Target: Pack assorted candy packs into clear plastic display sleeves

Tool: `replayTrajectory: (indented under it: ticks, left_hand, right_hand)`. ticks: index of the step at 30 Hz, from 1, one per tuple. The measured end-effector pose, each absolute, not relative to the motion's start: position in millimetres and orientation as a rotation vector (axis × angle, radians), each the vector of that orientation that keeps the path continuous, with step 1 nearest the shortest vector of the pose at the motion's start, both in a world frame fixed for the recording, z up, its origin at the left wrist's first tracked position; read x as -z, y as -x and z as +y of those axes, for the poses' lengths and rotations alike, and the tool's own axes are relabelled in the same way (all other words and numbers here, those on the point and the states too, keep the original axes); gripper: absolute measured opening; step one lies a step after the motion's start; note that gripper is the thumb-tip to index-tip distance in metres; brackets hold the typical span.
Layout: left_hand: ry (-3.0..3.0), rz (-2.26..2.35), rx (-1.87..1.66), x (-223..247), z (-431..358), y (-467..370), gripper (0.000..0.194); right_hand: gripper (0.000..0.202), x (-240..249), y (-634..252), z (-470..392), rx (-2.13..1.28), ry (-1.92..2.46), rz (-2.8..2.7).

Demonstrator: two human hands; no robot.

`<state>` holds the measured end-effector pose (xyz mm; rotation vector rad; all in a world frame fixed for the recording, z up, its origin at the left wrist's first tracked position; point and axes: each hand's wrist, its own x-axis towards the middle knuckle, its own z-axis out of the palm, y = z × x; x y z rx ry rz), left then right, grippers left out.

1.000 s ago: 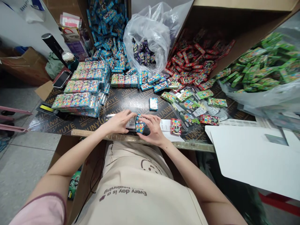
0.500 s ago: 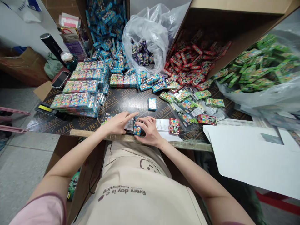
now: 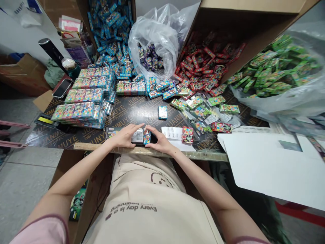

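Note:
A dark flat packet with a white barcode label lies at the table's front edge. My left hand spans its left part, fingers along the top edge and thumb at the bottom edge. Against the label's right side is a small blue candy box. My right hand curves around this box, fingers at its upper end and thumb at its lower end. Another blue candy box sits alone farther back. A red candy box rests on a white label sheet to the right.
Stacked multi-packs stand at the left, near a phone. Heaps of blue boxes, red boxes and green boxes line the back. A plastic bag holds purple packs. White card overhangs the right edge.
My right hand's fingers have shifted from over the blue box to its upper end, uncovering its face. My left hand has stayed at the packet, and the view has shifted slightly.

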<state>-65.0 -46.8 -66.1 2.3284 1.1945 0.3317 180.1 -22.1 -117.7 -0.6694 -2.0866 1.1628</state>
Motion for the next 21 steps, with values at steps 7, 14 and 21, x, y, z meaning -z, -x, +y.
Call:
replayTrajectory:
  ticks: [7,14,21]
  left_hand:
    - [-2.13,1.16,-0.641,56,-52,65,0.109]
    - [-2.251,1.211,-0.878,31,-43,61,0.105]
    - [-2.277,1.273,-0.867,37,-41,51,0.106]
  right_hand:
    - [0.086,89,-178,-23,-1.236,0.618,-1.949]
    - [0.084,49,-177,-28,-0.51,0.791,-2.025]
    - [0.061,57,-172,-36,-0.477,0.944,-2.179]
